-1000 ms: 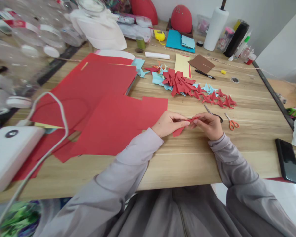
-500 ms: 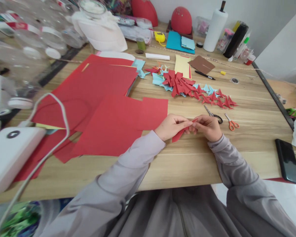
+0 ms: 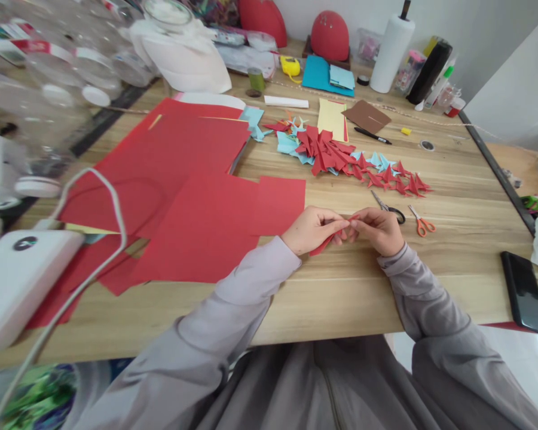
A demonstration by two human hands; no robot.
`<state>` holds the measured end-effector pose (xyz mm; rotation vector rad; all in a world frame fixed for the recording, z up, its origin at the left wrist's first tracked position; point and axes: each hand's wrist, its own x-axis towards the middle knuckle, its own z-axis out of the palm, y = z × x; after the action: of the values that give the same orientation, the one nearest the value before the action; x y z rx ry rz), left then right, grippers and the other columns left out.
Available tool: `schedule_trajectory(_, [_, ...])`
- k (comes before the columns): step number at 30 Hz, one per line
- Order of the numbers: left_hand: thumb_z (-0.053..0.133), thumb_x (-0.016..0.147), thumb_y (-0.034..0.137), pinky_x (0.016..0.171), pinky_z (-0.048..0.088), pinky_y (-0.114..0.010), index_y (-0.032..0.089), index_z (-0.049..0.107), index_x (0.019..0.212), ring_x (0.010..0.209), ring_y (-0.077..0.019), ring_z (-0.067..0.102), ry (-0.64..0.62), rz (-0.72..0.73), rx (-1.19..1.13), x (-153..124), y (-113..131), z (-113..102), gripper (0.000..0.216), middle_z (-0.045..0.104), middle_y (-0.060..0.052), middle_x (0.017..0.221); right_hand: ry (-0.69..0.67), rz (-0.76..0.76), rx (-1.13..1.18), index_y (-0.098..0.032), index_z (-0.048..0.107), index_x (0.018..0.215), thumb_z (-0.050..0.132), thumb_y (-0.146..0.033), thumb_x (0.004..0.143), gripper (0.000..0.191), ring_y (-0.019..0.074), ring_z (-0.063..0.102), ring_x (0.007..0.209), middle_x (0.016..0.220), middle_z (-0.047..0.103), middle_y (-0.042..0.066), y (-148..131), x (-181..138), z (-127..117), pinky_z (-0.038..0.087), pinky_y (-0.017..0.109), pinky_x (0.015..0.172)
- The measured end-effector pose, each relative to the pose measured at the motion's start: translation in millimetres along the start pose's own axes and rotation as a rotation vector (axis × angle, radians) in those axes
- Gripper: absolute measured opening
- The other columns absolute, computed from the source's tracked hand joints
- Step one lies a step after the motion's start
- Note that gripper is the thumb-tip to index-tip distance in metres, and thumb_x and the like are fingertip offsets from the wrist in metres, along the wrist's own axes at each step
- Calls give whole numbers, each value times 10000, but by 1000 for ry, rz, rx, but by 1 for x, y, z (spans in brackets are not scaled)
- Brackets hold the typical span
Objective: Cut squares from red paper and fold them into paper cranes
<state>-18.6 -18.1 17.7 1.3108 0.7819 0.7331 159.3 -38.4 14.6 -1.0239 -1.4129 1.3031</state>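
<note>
Between both hands is a small folded piece of red paper (image 3: 321, 246), partly hidden by my fingers. My left hand (image 3: 314, 230) pinches its left side between thumb and fingers. From the right, my right hand (image 3: 376, 230) pinches the paper's upper end, its fingertips almost touching the left thumb. Large red paper sheets (image 3: 197, 239) lie flat just left of my left hand. Beyond the hands is a heap of folded red paper pieces (image 3: 325, 149), with light blue ones among them. Black-handled scissors (image 3: 388, 208) and orange-handled scissors (image 3: 422, 222) rest beside my right hand.
A white cable (image 3: 116, 206) loops over the papers from a white box-shaped device (image 3: 27, 263). Plastic bottles (image 3: 49, 119) crowd the left. A black phone (image 3: 524, 292) lies near the right edge. Farther back are a pen (image 3: 372, 136), a yellow tape measure (image 3: 290, 67) and a paper roll (image 3: 392, 54).
The folded red paper has shifted slightly in my fingers, and less of its lower end shows below my left hand. Both hands stay in nearly the same place.
</note>
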Motion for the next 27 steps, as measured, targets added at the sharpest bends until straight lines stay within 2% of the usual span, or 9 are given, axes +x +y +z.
schedule_trajectory(4, [675,769,306,536,552,-224,104,701,776,532,-110,637,-11,5,-14,0,-1,0,204,698,-48,658,-20,1,-1,-136,660,764,748,-392,719,274,129,645,501,586,680,18,0,0,-1,563,253,488])
schedule_trajectory(12, [679,749,227,460,499,-175,110,695,702,466,-90,607,68,23,22,-3,3,2,128,677,-25,584,-88,-28,2,-128,666,813,695,-380,782,256,141,666,538,625,690,28,0,0,-2,578,275,530])
schedule_trajectory(18, [661,754,208,446,485,-178,113,690,689,441,-87,595,77,14,14,-3,2,3,119,672,-19,569,-34,-43,-50,-129,663,796,715,-377,762,256,137,660,524,613,686,27,-2,-1,-2,569,265,515])
schedule_trajectory(27, [686,726,224,452,486,-192,115,696,667,449,-99,600,113,49,47,-3,2,2,124,671,-26,564,-60,-28,18,-136,671,808,702,-378,778,246,142,670,541,642,695,28,-1,0,-2,570,274,543])
